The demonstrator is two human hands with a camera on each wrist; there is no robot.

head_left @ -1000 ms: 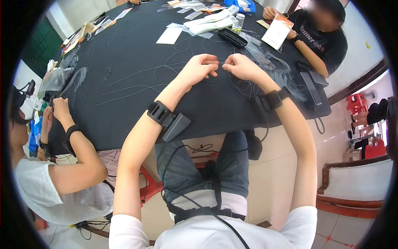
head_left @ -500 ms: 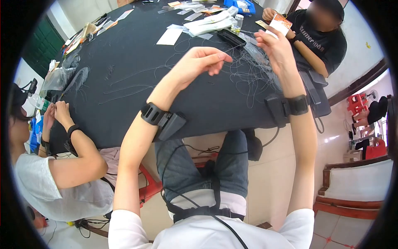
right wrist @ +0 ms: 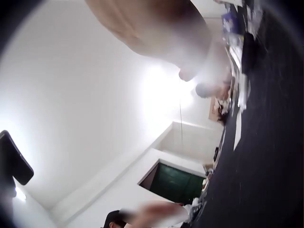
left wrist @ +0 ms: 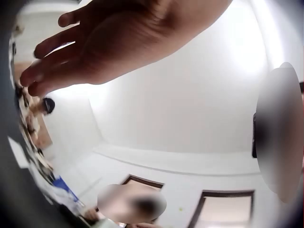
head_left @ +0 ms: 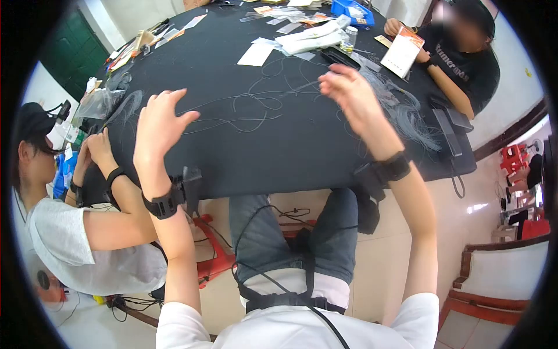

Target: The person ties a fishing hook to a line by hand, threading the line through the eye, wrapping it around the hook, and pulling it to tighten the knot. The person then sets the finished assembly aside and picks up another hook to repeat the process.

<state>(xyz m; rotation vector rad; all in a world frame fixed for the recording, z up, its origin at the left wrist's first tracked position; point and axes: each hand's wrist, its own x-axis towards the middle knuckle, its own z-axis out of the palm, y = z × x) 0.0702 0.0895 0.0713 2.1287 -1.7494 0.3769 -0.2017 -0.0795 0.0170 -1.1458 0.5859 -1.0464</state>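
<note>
In the head view my left hand [head_left: 160,125] is raised over the left part of the black table, fingers extended and thumb held apart. The left wrist view also has the left hand [left wrist: 118,40] with fingers spread and nothing between them. Thin dark cords [head_left: 249,120] lie in loops on the cloth to its right. My right hand [head_left: 351,99] is above the table farther right, its fingers loosely extended and blurred. Beside it lies a bundle of fine grey strands [head_left: 407,116]. In the right wrist view the right hand [right wrist: 161,35] is blurred, its fingers partly hidden.
White paper [head_left: 256,54], plastic packets [head_left: 311,39], a small jar [head_left: 349,38] and a blue tray [head_left: 353,13] lie toward the back. A dark case [head_left: 340,56] is just beyond my right hand. Black devices [head_left: 447,131] sit at the right edge. People sit at both sides.
My hands were close together with fingertips pinched; then the right drew away to the right. Now the left has swung far left and opened, and the right has come back toward the middle.
</note>
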